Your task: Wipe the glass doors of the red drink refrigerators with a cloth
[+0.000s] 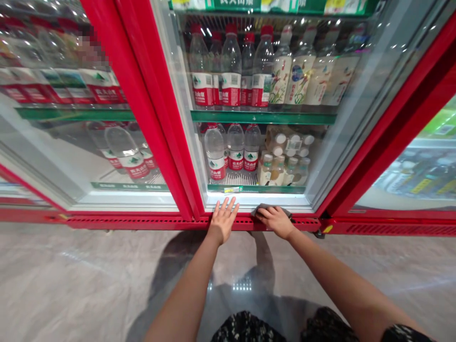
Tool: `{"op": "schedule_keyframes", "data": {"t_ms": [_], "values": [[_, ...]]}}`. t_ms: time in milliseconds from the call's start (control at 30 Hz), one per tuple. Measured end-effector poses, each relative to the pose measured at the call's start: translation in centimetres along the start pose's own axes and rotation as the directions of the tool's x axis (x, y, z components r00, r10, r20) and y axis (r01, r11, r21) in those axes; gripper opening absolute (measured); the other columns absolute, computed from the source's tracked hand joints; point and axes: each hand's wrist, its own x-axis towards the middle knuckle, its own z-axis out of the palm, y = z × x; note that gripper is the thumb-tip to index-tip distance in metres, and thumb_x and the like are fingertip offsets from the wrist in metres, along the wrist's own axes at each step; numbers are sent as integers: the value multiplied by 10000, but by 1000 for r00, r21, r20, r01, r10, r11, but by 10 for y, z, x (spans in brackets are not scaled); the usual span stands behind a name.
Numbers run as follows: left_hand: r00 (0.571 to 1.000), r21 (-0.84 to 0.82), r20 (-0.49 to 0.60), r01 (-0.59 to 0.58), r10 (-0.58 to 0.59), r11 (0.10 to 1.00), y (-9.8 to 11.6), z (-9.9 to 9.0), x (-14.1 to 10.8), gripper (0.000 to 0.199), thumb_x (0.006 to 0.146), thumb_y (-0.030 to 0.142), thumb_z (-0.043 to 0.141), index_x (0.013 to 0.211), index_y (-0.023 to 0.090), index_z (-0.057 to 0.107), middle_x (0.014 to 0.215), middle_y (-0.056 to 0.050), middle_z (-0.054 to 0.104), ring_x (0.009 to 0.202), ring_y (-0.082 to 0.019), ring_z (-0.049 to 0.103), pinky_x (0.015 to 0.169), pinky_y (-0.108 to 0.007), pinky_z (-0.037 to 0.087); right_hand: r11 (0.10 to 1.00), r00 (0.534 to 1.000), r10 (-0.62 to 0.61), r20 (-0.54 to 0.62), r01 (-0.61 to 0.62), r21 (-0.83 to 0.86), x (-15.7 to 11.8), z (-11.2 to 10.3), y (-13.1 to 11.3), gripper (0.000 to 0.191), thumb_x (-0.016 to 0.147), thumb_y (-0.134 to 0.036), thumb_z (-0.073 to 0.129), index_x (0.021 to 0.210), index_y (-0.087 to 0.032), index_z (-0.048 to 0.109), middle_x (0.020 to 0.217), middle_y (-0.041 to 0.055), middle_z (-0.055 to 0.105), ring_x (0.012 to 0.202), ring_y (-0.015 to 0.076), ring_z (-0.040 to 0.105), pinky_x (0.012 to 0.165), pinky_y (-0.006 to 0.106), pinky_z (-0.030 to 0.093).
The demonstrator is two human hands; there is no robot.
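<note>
My left hand (224, 221) is open, its fingers spread over the lower red frame of the glass fridge door (249, 202). A little to the right, my right hand (278, 221) presses a dark grey cloth (261, 207) against the bottom edge of that same door. The cloth is bunched under the fingers, so part of it is hidden. Just below both hands runs a red perforated base strip (142, 223). Behind the glass stand water bottles (215, 156) with red and white labels, and packs of small white-capped bottles (283, 168).
A green-edged shelf (263, 117) inside holds more red-capped bottles and several patterned white ones. Further fridge doors with red frames (171, 118) adjoin at left and right. The grey, shiny floor (89, 275) lies below, with shadows and light reflections.
</note>
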Motion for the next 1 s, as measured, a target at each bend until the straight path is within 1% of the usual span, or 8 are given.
{"op": "schedule_keyframes", "data": {"t_ms": [133,233,367,500,633,733,867,1000], "values": [[998,20,4,64,-64,998,-10,-2,-10,792,839,123,522,1594,193,293,1691,-118,170,1569,-318,106,1260,-561,91,989,991,119,-63,-124,-79,6,-7,13,388,956,-207,593,1311,-348,661,1303,42,642,1036,236,520,840,367,416],[996,45,-17,92,-91,995,-16,-4,-22,777,847,137,530,1589,195,306,1689,-111,185,1569,-325,100,1260,-557,104,982,981,164,-106,-172,-73,34,-7,-4,436,974,-215,563,1384,-356,606,1348,46,612,1075,234,516,901,363,412],[996,62,-19,93,-92,994,-20,-4,-34,773,849,148,540,1586,197,312,1689,-109,188,1564,-342,115,1251,-569,135,993,998,39,-46,-44,-112,50,0,-35,486,989,-191,508,1459,-311,535,1412,54,587,1071,235,518,870,374,418],[990,45,-33,136,-135,990,-28,-3,-41,774,840,145,558,1578,198,333,1690,-118,174,1561,-349,134,1243,-591,143,988,993,-88,81,97,-124,33,1,-33,430,989,-182,491,1388,-298,602,1389,43,616,996,220,528,795,377,414],[982,41,-79,173,-169,984,-35,-8,-49,755,842,142,564,1567,189,358,1685,-126,190,1559,-355,147,1241,-604,146,989,1000,26,-11,-27,-148,42,-7,-28,428,994,-200,491,1391,-314,603,1388,53,617,1043,244,520,853,395,400],[982,44,-91,173,-168,984,-39,-12,-56,731,849,150,565,1555,185,383,1680,-129,213,1548,-369,187,1232,-610,180,989,991,91,-99,-102,-110,70,-5,-48,473,994,-205,490,1450,-320,544,1431,61,586,1087,255,510,915,409,390],[983,40,-111,155,-149,987,-42,-15,-64,689,856,148,558,1532,175,428,1671,-143,240,1530,-377,242,1220,-603,225,996,998,-42,-45,39,-76,89,8,-79,494,986,-174,481,1464,-289,521,1484,56,549,1074,237,518,858,384,407],[977,36,-143,164,-157,986,-50,-18,-72,686,852,125,552,1526,180,438,1669,-151,244,1533,-354,246,1223,-592,231,984,986,-160,40,163,-77,78,11,-75,439,982,-160,471,1380,-290,602,1444,28,591,1011,220,527,808,370,403]]}}
